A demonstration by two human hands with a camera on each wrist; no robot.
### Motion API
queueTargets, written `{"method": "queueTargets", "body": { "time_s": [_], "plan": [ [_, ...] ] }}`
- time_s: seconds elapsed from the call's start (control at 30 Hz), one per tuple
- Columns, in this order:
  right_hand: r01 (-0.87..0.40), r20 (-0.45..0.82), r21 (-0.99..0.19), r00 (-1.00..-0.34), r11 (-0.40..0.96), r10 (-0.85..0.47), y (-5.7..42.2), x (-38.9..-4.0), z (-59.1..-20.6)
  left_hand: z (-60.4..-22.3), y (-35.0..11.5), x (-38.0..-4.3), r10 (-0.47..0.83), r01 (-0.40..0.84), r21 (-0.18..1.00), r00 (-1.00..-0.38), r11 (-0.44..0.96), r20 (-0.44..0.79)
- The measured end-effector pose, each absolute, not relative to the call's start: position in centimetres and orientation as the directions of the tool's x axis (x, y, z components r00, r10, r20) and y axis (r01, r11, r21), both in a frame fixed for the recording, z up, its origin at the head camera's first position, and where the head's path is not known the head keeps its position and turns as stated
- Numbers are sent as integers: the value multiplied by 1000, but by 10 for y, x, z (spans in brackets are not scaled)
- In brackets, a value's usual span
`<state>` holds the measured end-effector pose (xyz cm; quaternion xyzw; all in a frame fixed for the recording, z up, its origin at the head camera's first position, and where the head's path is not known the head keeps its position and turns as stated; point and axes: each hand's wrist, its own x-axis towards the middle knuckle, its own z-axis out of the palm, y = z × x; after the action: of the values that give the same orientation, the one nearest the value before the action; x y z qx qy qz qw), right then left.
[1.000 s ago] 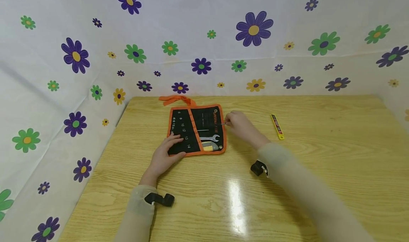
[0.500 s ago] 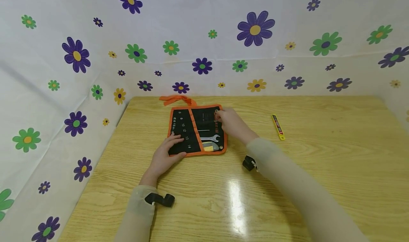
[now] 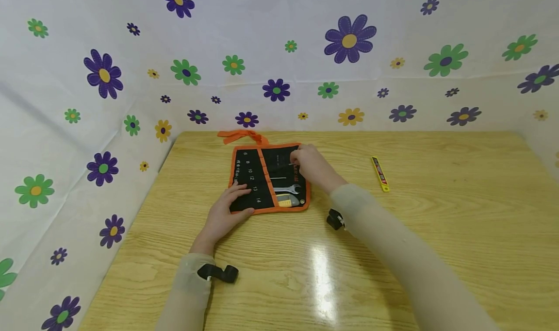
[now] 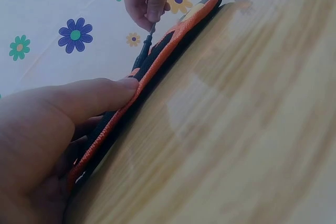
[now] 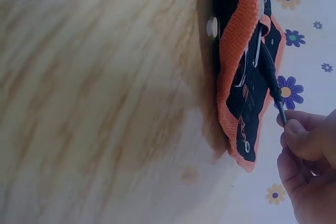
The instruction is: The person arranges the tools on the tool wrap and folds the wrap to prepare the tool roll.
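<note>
A black tool roll (image 3: 308,192) with orange trim lies unfolded on the table, its pocket side numbered. My left hand (image 3: 221,216) rests over its left part with fingers extended; in the left wrist view the thumb (image 4: 107,94) lies along the orange edge. My right hand (image 3: 312,165), over the roll's far right corner, pinches a screwdriver (image 5: 270,72) by its metal shaft. The black handle points toward the pockets and overlaps them in both wrist views. A wrench (image 3: 289,189), a yellow-and-grey utility knife (image 3: 287,201) and a thin metal shaft (image 3: 278,178) stick out of other pockets.
A slim yellow case (image 3: 380,174) with a dark label lies on the wooden table (image 3: 436,214), right of the roll. Orange tie straps (image 3: 240,136) trail at the roll's far side. A flower-printed cloth (image 3: 305,54) hangs behind and at the left.
My right hand has moved left from beside the roll to over its far right corner, bringing the screwdriver closer to the pockets. My left hand stays in place.
</note>
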<state>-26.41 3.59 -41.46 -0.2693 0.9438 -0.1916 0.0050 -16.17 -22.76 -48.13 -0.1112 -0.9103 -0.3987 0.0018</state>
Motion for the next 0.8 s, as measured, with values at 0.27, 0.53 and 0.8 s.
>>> {"method": "queueTargets", "body": {
  "time_s": [0.27, 0.53, 0.8],
  "plan": [
    [-448, 42, -512, -865, 733, -499, 35, -273, -423, -479, -227, -162, 202, 196, 733, -976, 651, 82],
    [-420, 49, -593, -870, 687, -491, 33, -277, -432, -480, -227, -162, 205, 199, 736, -975, 646, 84],
    [-452, 106, -648, -850, 612, -516, 30, -281, -446, -480, -227, -162, 206, 202, 742, -975, 640, 87]
  ]
}}
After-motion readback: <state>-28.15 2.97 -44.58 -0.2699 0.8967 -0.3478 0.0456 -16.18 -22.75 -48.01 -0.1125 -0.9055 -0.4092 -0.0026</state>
